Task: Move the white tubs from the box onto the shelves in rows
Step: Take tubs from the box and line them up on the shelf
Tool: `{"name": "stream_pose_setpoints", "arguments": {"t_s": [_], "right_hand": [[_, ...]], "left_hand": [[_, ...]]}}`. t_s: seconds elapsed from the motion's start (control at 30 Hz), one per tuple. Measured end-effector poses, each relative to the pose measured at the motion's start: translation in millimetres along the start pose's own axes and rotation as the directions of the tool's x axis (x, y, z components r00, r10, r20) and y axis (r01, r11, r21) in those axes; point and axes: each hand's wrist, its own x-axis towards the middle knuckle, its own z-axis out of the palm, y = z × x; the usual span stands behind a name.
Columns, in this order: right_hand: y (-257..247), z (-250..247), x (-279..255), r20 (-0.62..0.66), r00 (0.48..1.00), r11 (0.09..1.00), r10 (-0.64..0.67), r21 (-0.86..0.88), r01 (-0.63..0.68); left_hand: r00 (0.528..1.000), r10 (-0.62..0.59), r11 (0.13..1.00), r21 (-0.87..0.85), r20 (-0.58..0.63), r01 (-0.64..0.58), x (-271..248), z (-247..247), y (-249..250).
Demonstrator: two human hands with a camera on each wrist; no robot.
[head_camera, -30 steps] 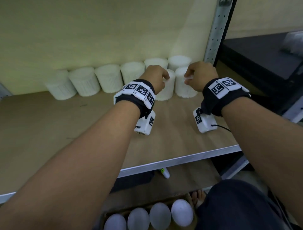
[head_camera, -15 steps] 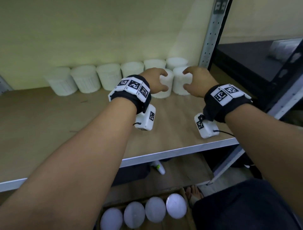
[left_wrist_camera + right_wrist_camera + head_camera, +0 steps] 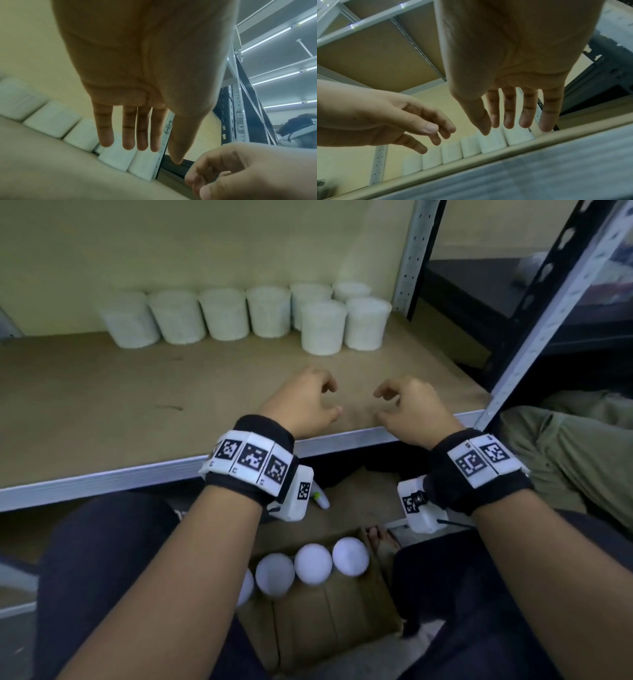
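right hand [image 3: 513, 56] hanging loose, fingers [image 3: 509, 108] straight, holding nothing | left hand [image 3: 373, 119] hovering beside it, relaxed | white tubs [image 3: 491, 142] standing in rows on shelf [image 3: 471, 162]

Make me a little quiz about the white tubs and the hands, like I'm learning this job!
1. True or false: the left hand is gripping a white tub.
2. How many front-row tubs stand on the shelf? A one, B two, C five.
3. Fill in: the round white lids below the shelf sit in a cardboard ____.
Key: 1 false, it holds nothing. 2 B. 3 box.
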Motion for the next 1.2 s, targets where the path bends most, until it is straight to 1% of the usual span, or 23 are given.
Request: {"name": "stream_pose_setpoints", "arguments": {"t_s": [0.07, 0.13, 0.23, 0.3, 0.4, 0.47, 0.6, 0.73, 0.83, 0.9, 0.97, 1.07, 1.1, 1.17, 1.2], "right_hand": [[0.4, 11.4, -19.1, -0.014, 1.0, 0.999, 0.0, 0.034, 0.0], [-0.5, 24.4, -35.9, -0.004, 1.0, 0.996, 0.021, 0.087, -0.021], [2.3, 49.2, -54.4, 0.078, 0.996, 0.991, 0.049, 0.124, -0.059], [7.8, 68.7, -61.5, 0.157, 0.985, 0.989, 0.069, 0.121, -0.089], [18.2, 97.5, -66.8, 0.284, 0.953, 0.987, 0.11, 0.079, -0.137], [25.7, 118.8, -68.5, 0.368, 0.921, 0.988, 0.132, 0.021, -0.15], [41.9, 160.9, -71.7, 0.485, 0.852, 0.98, 0.197, -0.078, -0.182], [60.7, 194.1, -78.0, 0.576, 0.772, 0.963, 0.269, -0.182, -0.199], [76.3, 220.5, -83.8, 0.618, 0.728, 0.947, 0.297, -0.288, -0.142], [78.4, 228.5, -89.5, 0.62, 0.715, 0.921, 0.321, -0.381, -0.083], [81.0, 235.3, -92.6, 0.62, 0.714, 0.9, 0.325, -0.434, -0.032], [83.4, 250.9, -93.9, 0.586, 0.748, 0.904, 0.31, -0.425, -0.042], [88.3, 262.8, -93.3, 0.59, 0.742, 0.908, 0.319, -0.414, -0.061], [91.8, 282.9, -91.7, 0.629, 0.7, 0.917, 0.339, -0.386, -0.097], [91.5, 289.9, -90.7, 0.637, 0.687, 0.919, 0.349, -0.377, -0.116]], "left_hand": [[1.0, 0.019, 0.999, -0.026, -0.005, -0.019, -19.6, 8.5, -1.1], [0.999, 0.029, 0.998, -0.061, 0.014, -0.028, -36.4, 20.2, -3.8], [0.991, -0.001, 0.999, -0.046, 0.133, 0.008, -51.5, 42.9, -13.3], [0.971, -0.05, 0.999, -0.009, 0.235, 0.054, -56.6, 59.1, -25.3], [0.934, -0.117, 0.993, 0.01, 0.337, 0.121, -62.6, 85.8, -46.4], [0.901, -0.167, 0.984, 0.015, 0.4, 0.176, -66.6, 107.3, -58.8], [0.844, -0.233, 0.967, 0.023, 0.483, 0.253, -68.3, 151.9, -76.9], [0.794, -0.311, 0.944, 0.068, 0.523, 0.324, -75.8, 198.4, -93.8], [0.734, -0.37, 0.919, 0.11, 0.569, 0.378, -87.4, 229.6, -109.7], [0.696, -0.393, 0.909, 0.141, 0.601, 0.391, -93.5, 248.0, -120.6], [0.675, -0.41, 0.904, 0.176, 0.614, 0.389, -97.7, 264.1, -128.8], [0.662, -0.446, 0.889, 0.209, 0.603, 0.408, -99.8, 285.0, -136.1], [0.658, -0.452, 0.886, 0.219, 0.602, 0.409, -99.6, 291.1, -138.3], [0.651, -0.463, 0.882, 0.238, 0.601, 0.408, -97.9, 300.8, -142.7], [0.646, -0.473, 0.877, 0.25, 0.599, 0.41, -96.8, 304.3, -143.9]]}}
